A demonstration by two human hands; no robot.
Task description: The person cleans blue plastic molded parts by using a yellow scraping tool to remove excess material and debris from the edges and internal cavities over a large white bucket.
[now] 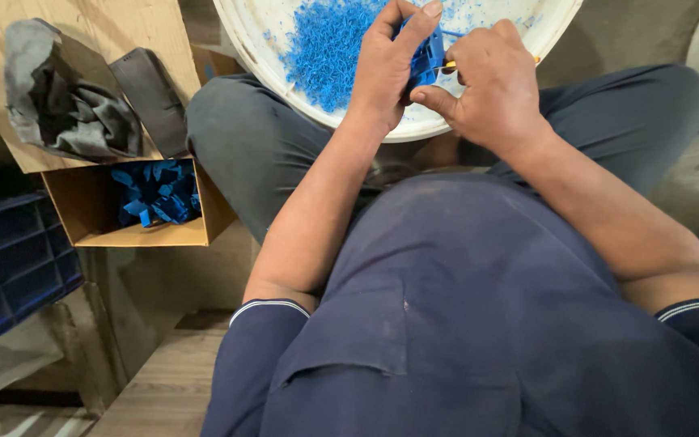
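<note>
two hands work close together over a big white bowl that sits on the person's lap. the left hand is curled tight around a small blue plastic piece, holding it just above the bowl. the right hand is closed around a thin tool with a yellow handle, and its tip sits against the blue piece. i cannot see the tip itself.

lots of little blue shavings already lie in a heap in the bowl, so it looks like a good bit of trimming is done. one piece is in hand now.

a cardboard box beside the left knee holds a pile of more blue pieces. i cannot tell if those are finished or waiting. grey cloth lies on a board behind the box, and a dark blue crate stands off to the side.
</note>
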